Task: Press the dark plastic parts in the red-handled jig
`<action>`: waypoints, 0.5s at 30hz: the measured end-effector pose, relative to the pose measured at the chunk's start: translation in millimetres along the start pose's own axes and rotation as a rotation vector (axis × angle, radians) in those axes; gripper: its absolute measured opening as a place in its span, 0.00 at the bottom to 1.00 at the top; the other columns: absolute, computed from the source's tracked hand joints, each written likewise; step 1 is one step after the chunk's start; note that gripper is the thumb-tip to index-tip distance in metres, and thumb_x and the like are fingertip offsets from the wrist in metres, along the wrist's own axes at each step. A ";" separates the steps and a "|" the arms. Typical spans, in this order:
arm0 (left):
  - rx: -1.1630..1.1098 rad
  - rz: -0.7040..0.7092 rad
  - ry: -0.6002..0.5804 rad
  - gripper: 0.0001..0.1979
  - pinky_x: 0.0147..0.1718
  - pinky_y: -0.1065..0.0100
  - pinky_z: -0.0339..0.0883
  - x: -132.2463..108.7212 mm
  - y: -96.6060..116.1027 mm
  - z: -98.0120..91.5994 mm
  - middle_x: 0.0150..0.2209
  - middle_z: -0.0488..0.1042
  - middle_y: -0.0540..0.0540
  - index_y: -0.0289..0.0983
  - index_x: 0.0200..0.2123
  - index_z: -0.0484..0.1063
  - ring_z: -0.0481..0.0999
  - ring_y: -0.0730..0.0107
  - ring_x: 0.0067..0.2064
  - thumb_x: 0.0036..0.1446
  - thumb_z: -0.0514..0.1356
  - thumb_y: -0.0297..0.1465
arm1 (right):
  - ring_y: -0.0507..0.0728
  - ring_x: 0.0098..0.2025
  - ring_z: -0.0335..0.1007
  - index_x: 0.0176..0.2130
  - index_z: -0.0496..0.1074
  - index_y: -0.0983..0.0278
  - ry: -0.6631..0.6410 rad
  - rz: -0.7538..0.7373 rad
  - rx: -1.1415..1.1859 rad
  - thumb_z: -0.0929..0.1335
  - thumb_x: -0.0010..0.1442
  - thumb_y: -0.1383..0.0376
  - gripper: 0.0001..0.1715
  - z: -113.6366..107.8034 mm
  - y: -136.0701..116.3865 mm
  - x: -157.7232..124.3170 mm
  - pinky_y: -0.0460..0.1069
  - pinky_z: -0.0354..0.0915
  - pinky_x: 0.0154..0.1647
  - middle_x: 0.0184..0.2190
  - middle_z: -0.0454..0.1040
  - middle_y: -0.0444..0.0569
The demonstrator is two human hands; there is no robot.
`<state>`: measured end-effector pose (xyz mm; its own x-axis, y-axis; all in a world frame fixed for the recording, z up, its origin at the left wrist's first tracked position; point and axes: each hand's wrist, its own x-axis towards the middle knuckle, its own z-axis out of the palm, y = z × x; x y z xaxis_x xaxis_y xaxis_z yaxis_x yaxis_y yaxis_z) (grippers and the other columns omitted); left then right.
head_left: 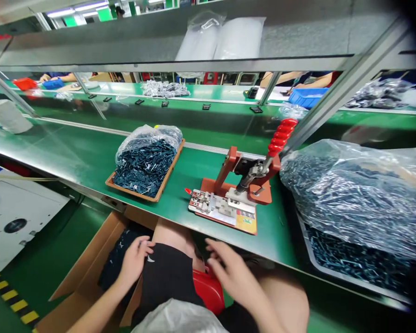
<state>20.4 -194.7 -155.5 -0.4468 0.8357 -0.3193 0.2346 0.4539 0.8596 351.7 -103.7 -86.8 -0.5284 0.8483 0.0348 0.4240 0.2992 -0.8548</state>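
Hand press (242, 186) stands on the green bench (72, 152), right of the brown tray (168, 175) of dark parts, its red lever (280, 137) tilted up. The hands are apart, below the bench's near edge: the right hand (230, 268) is loosely spread, apparently bare; whether the left hand (133, 259) pinches something, I cannot tell. A loosely held piece could drop into the cardboard box (90, 256); fingers inside the press could get nipped if the lever swings.
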 end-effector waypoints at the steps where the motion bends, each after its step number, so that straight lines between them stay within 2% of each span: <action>1: 0.184 0.000 0.013 0.26 0.49 0.50 0.72 10.8 -6.1 -23.4 0.44 0.81 0.36 0.37 0.50 0.70 0.81 0.51 0.44 0.61 0.52 0.52 | 0.59 0.46 0.78 0.57 0.73 0.58 0.129 -0.004 -0.061 0.64 0.68 0.61 0.20 -26.0 6.6 -4.3 0.54 0.74 0.50 0.48 0.79 0.52; 3: 0.493 0.055 0.024 0.25 0.55 0.46 0.70 27.0 -7.1 -59.4 0.47 0.80 0.35 0.38 0.50 0.71 0.79 0.44 0.51 0.58 0.56 0.49 | 0.61 0.44 0.79 0.49 0.77 0.57 0.408 -0.013 -0.212 0.66 0.66 0.57 0.15 -81.7 20.2 -15.4 0.55 0.74 0.47 0.44 0.81 0.52; 4: 0.593 0.130 0.029 0.24 0.57 0.46 0.69 32.1 -0.3 -70.4 0.49 0.79 0.35 0.38 0.51 0.71 0.78 0.44 0.54 0.58 0.56 0.47 | 0.62 0.43 0.79 0.47 0.78 0.56 0.540 0.004 -0.299 0.67 0.65 0.56 0.14 -109.4 27.2 -21.4 0.56 0.74 0.47 0.43 0.81 0.52; 6: 0.677 0.369 0.074 0.22 0.60 0.49 0.67 38.5 29.0 -78.9 0.53 0.78 0.36 0.38 0.51 0.72 0.76 0.48 0.57 0.61 0.55 0.45 | 0.64 0.43 0.79 0.46 0.78 0.57 0.764 0.146 -0.444 0.68 0.64 0.57 0.13 -159.8 42.3 -31.4 0.59 0.72 0.49 0.42 0.81 0.56; 7: 0.686 0.504 0.109 0.20 0.61 0.51 0.66 41.5 50.3 -77.8 0.53 0.78 0.37 0.38 0.50 0.73 0.75 0.51 0.57 0.63 0.53 0.44 | 0.65 0.41 0.79 0.44 0.79 0.57 0.791 0.256 -0.496 0.68 0.63 0.59 0.11 -180.8 50.4 -34.2 0.60 0.72 0.47 0.41 0.81 0.58; 9: 0.710 0.714 0.192 0.18 0.61 0.53 0.65 52.6 99.7 -69.7 0.50 0.78 0.38 0.39 0.48 0.74 0.75 0.54 0.56 0.66 0.52 0.42 | 0.65 0.38 0.79 0.38 0.80 0.57 0.678 0.419 -0.562 0.70 0.60 0.63 0.07 -211.4 67.2 -34.6 0.59 0.71 0.43 0.39 0.82 0.61; 11: 0.767 0.768 0.210 0.18 0.60 0.53 0.66 74.3 148.2 -59.5 0.50 0.78 0.37 0.37 0.47 0.75 0.76 0.53 0.54 0.66 0.51 0.40 | 0.66 0.40 0.80 0.35 0.80 0.58 0.506 0.455 -0.612 0.71 0.57 0.66 0.06 -225.3 82.1 -29.8 0.59 0.71 0.44 0.39 0.82 0.61; 13: 0.858 0.645 0.107 0.17 0.55 0.55 0.69 103.8 185.5 -50.7 0.48 0.80 0.36 0.36 0.46 0.76 0.78 0.52 0.50 0.62 0.52 0.37 | 0.66 0.44 0.80 0.38 0.81 0.60 0.402 0.456 -0.647 0.71 0.55 0.65 0.09 -225.0 91.1 -24.2 0.58 0.71 0.47 0.40 0.83 0.59; 15: 0.927 0.472 -0.038 0.15 0.45 0.58 0.73 132.7 206.6 -44.1 0.41 0.82 0.38 0.36 0.42 0.76 0.81 0.53 0.42 0.55 0.55 0.36 | 0.65 0.44 0.80 0.41 0.81 0.59 0.374 0.508 -0.655 0.71 0.55 0.63 0.13 -216.6 91.7 -21.9 0.56 0.72 0.47 0.41 0.83 0.55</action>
<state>-28.5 -3.7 -2.7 -0.1137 0.9919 -0.0566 0.9570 0.1247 0.2621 561.5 -0.2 -53.9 0.0616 0.9981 -0.0024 0.9342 -0.0585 -0.3518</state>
